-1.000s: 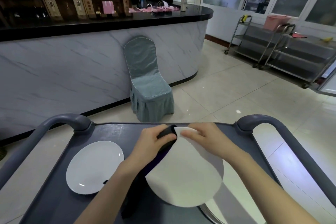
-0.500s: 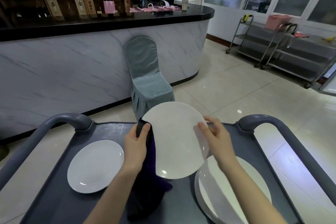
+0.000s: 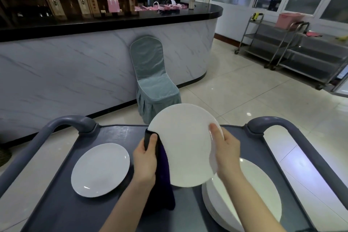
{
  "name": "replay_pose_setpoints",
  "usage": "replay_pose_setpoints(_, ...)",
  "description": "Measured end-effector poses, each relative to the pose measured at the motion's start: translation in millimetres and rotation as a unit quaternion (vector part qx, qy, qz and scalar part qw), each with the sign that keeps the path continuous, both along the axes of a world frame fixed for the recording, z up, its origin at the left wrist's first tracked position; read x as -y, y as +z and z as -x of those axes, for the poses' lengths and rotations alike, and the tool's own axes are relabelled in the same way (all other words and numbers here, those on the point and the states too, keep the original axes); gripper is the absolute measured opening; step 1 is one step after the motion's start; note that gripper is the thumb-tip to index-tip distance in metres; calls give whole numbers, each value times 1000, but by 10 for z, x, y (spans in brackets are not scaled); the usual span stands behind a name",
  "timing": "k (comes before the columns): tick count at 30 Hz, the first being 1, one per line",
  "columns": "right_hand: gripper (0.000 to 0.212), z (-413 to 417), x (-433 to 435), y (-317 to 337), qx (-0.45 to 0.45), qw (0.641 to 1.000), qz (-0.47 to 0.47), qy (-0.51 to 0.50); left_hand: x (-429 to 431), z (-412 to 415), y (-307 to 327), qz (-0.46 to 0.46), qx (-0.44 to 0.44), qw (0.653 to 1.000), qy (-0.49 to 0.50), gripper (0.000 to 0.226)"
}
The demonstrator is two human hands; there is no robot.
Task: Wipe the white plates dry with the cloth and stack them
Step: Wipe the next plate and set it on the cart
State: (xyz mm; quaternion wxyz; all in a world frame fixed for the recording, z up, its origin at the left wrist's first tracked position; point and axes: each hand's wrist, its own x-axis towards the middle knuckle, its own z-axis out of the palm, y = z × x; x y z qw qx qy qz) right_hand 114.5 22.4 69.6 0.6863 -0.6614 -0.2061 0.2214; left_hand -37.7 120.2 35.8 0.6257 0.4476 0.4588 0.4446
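Fingers [image 3: 150, 142] of left hand [image 3: 145, 158] pinching dark purple cloth [image 3: 163, 182] on left rim of round white plate [image 3: 182, 145]; right hand [image 3: 227, 153] gripping right rim, thumb on the face. Held upright now at lower centre, no more tilted low as one second ago. Below: dark grey plastic cart tray [image 3: 120, 133], single white plate [image 3: 100, 169] at lower left, stack of white plates [image 3: 254, 196] at lower right. Beyond: grey-blue covered chair [image 3: 152, 81] in front of white marble counter [image 3: 75, 73]. Both forearms entering from bottom edge.

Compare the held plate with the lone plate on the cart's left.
The held plate is tilted above the cart; the lone plate lies flat on it. The left hand, with the cloth, and the right hand grip the held plate; nothing touches the lone plate. Both are round, white.
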Motion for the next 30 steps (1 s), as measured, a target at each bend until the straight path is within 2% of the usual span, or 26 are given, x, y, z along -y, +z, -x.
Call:
replay_pose_setpoints(1,36,57,-2,-60,-48,999,-2,-21,33,-15,-16,32,10,999,16,17)
replay_pose_setpoints(2,33,92,7,-87,-52,998,18,-18,36,-17,-33,45,12,999,20,17)
replay_pose_setpoints(5,19,-27,65,-58,65,993,69,67,-56,67,-8,12,-11,1000,-8,17)
replay_pose_setpoints(7,6,-190,75,87,148,976,83,138,-162,135,44,-73,-47,995,-54,17)
replay_pose_setpoints(8,10,-242,52,180,185,961,93,183,-205,146,83,-133,-75,984,-92,17)
replay_pose_setpoints(10,7,-240,-43,309,263,914,135,279,-239,111,167,-246,-138,944,-173,19)
replay_pose_setpoints(12,28,-185,-108,324,341,864,177,324,-229,48,225,-298,-171,912,-223,19)
replay_pose_setpoints(13,34,-168,-116,321,353,861,179,320,-221,35,245,-300,-172,910,-228,19)
replay_pose_setpoints(15,39,-190,-72,327,332,886,151,285,-214,71,245,-278,-156,927,-197,20)
replay_pose_setpoints(16,40,-212,-40,343,293,913,132,251,-197,102,226,-246,-135,945,-165,19)
replay_pose_setpoints(19,39,-133,-56,264,117,990,51,58,-2,77,80,-64,-22,997,-44,15)
replay_pose_setpoints(20,38,-19,-90,198,32,999,16,-13,90,22,22,-4,1,1000,-3,14)
replay_pose_setpoints(22,31,255,-136,18,-107,989,-34,-97,214,-82,-39,67,17,996,63,9)
replay_pose_setpoints(24,22,409,-105,-133,-130,987,-25,-89,177,-72,-28,91,23,993,74,10)
replay_pose_setpoints(25,19,420,-56,-182,-99,993,-8,-62,123,-31,-15,93,19,993,66,12)
replay_pose_setpoints(27,12,334,81,-220,26,1000,15,6,-6,78,7,83,0,995,55,15)
replay_pose_setpoints(28,19,283,163,-225,96,994,17,42,-72,126,10,74,-14,996,54,17)
replay_pose_setpoints(29,34,230,242,-237,174,982,25,74,-134,161,16,65,-24,996,52,19)
replay_pose_setpoints(30,49,175,309,-237,270,957,43,100,-191,186,26,59,-29,997,47,19)
